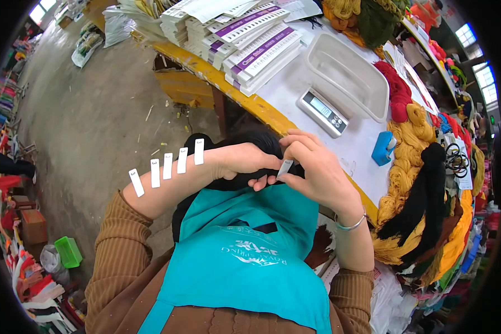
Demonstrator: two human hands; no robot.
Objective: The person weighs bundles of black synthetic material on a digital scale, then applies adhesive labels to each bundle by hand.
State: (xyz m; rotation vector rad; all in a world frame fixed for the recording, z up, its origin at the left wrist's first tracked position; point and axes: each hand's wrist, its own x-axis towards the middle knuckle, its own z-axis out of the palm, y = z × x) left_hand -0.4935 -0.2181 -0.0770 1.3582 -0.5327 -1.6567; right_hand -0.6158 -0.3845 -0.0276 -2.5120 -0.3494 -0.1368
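Left hand (245, 160): closed around a bundle of soft black yarn (260, 139), thumb toward the white slip, fingertips curled below; the exact hold inside the yarn I cannot tell.
Right hand (323, 172): thumb and forefinger pinching a small white paper slip (285, 168); I see the other fingers bent above.
Black yarn: between the hands, over the lap, at the top of a teal cloth apron (222, 273).
White slip: at the yarn, beside the left thumb; whether it goes round any strands, I cannot tell.
Step in hand: by my judgement, the slip is being worked at the bundle.
Handling: so narrow a slip calls, I judge, for fingertip pressure from the right and a steady bundle on the left.
Forearm strips: five white paper strips marked 3 (155, 173), in a row along the left forearm.
Worktable: white top with a worn yellow edge (253, 106); on it, a grey digital scale (324, 113) beside a pale plastic tray (345, 72), a small blue plastic holder (381, 149), and stacked white-and-purple printed cards (261, 50).
Table's right: ochre yarn skeins (409, 158).
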